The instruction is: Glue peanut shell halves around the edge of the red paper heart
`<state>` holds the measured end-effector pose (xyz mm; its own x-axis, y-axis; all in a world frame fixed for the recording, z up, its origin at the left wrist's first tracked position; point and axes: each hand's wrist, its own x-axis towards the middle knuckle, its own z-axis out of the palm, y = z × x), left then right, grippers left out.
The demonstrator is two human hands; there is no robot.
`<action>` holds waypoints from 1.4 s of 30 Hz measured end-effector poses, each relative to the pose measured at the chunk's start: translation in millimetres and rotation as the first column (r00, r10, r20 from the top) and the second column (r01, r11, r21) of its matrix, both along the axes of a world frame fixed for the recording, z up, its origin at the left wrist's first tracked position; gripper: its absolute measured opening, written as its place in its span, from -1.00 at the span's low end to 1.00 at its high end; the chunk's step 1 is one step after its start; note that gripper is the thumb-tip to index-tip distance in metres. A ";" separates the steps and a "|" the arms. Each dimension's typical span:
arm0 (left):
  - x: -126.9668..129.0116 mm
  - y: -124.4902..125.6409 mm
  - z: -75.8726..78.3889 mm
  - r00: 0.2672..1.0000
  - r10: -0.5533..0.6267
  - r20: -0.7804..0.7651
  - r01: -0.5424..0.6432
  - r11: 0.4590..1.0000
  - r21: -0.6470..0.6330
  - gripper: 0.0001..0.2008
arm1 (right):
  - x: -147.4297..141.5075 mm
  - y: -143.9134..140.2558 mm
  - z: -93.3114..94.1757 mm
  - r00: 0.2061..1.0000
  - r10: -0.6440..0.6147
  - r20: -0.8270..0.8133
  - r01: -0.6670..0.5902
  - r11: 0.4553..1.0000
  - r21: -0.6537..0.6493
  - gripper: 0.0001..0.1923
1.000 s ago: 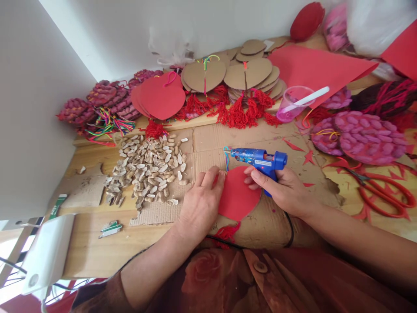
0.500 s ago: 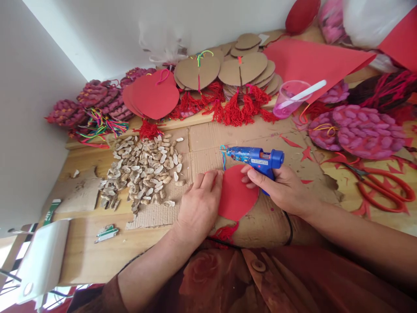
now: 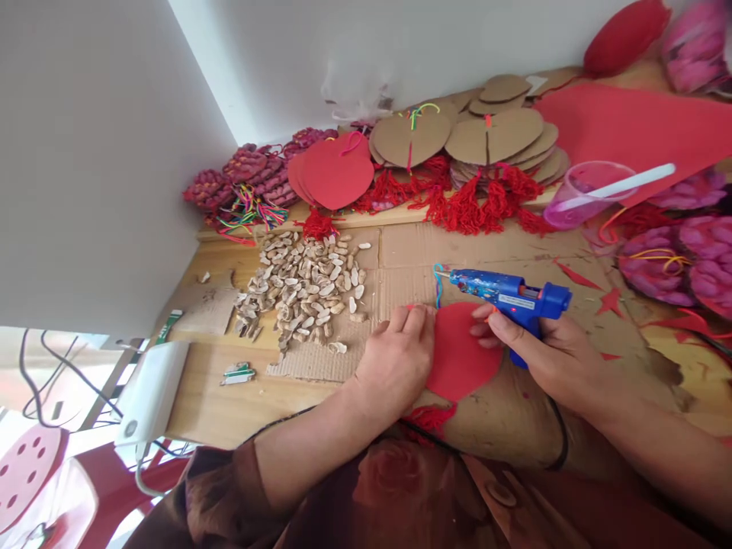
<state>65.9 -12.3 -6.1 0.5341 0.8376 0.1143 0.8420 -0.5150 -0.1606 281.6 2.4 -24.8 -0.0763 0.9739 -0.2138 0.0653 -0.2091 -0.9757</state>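
Glue gun (image 3: 508, 293): gripped by right hand (image 3: 552, 354), nozzle at disc's top edge.
Red disc (image 3: 460, 354): pressed flat on tabletop (image 3: 229, 404) by left hand (image 3: 394, 366).

shells (image 3: 306, 286) left of disc (image 3: 460, 358), glue gun (image 3: 506, 293) behind disc

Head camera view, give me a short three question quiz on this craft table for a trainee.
1. True or false: the right hand holds the blue glue gun.
2. What does the left hand press on? A) scissors B) the red paper disc C) the pink cup
3. Fill in: the pile of peanut shells lies to the ____ of the left hand.

Key: 1 true; 2 B; 3 left.
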 end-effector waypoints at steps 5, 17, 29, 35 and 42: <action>-1.2 -0.3 2.1 0.997 -0.002 0.078 0.007 0.998 -0.063 -0.62 | -5.6 2.4 7.4 0.998 -0.054 -0.038 0.052 0.998 -0.038 -0.56; -104.8 56.6 18.3 0.882 0.159 0.443 -0.122 0.986 -0.111 -0.76 | 2.9 3.5 -1.7 0.993 0.049 -0.105 -0.045 0.998 0.040 -0.64; -92.8 73.3 -9.7 0.875 0.125 0.467 -0.109 0.992 -0.062 -0.77 | 3.0 2.9 -2.4 0.994 0.075 -0.084 -0.072 0.997 0.038 -0.62; -91.2 72.0 -10.3 0.821 0.163 0.547 -0.121 0.986 -0.112 -0.82 | 2.3 2.5 -0.1 0.994 0.070 -0.086 -0.067 0.997 0.044 -0.63; -95.7 64.5 2.9 0.827 0.230 0.513 -0.266 0.964 -0.002 -0.80 | 2.1 4.2 0.8 0.993 0.082 -0.081 -0.078 0.996 0.051 -0.64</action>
<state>-29.9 52.1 -3.2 0.1622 0.9147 0.3702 0.9128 -0.2816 0.2957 283.7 6.6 -24.1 -0.1700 0.9729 -0.1569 -0.0017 -0.1595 -0.9872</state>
